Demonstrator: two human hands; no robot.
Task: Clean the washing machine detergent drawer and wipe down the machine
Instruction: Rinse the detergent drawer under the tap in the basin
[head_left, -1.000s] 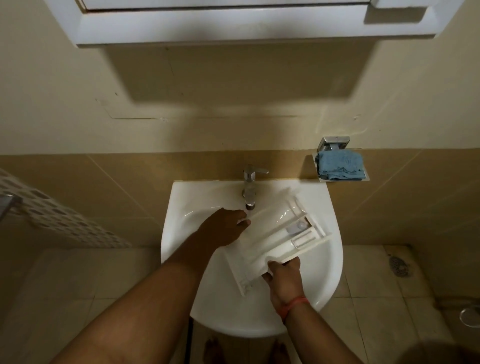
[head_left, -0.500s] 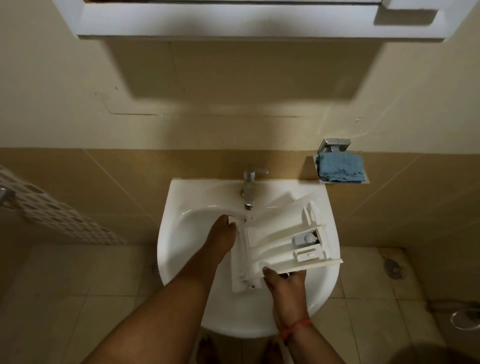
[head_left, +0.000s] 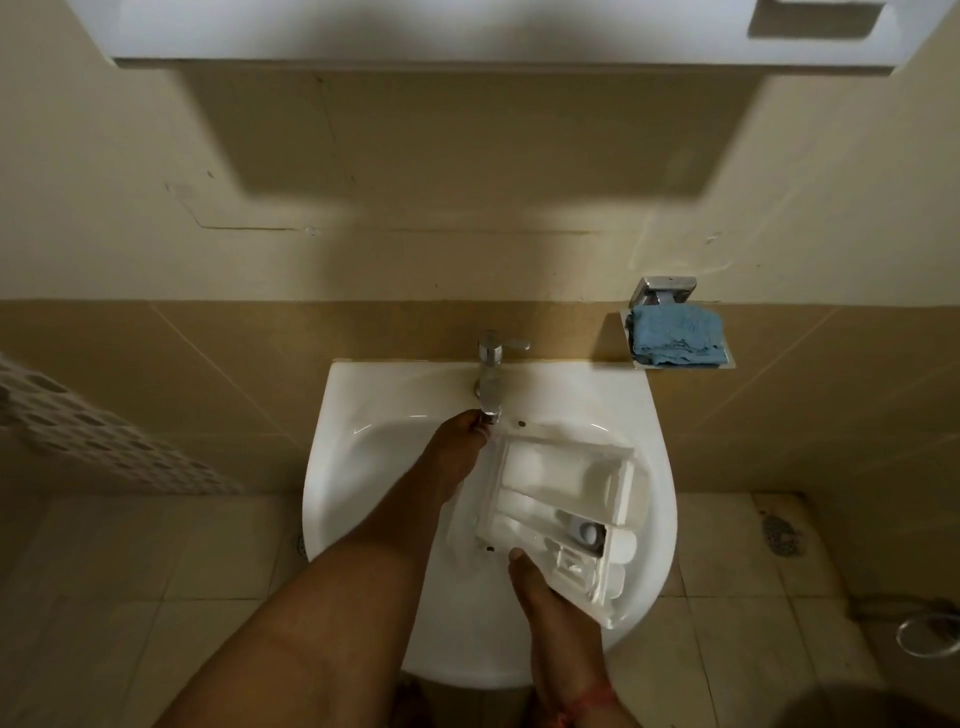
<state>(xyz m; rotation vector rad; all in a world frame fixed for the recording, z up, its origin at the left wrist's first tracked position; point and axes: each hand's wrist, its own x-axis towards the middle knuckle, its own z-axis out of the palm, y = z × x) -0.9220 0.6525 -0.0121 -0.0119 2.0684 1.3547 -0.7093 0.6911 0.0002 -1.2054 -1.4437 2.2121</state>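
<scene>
Detergent drawer (head_left: 561, 499) sits over the sink (head_left: 363, 415), mid-frame; right hand (head_left: 545, 592) grips its lower edge, left hand (head_left: 460, 441) holds its upper-left corner under the tap (head_left: 490, 379).

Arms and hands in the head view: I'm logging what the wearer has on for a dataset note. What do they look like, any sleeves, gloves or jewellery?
Both forearms are bare, with no sleeves showing and no gloves. The left hand carries nothing that can be seen on it. The right hand has a thin red-orange thread band round the wrist. No rings or watch can be made out in the dim light.
</scene>
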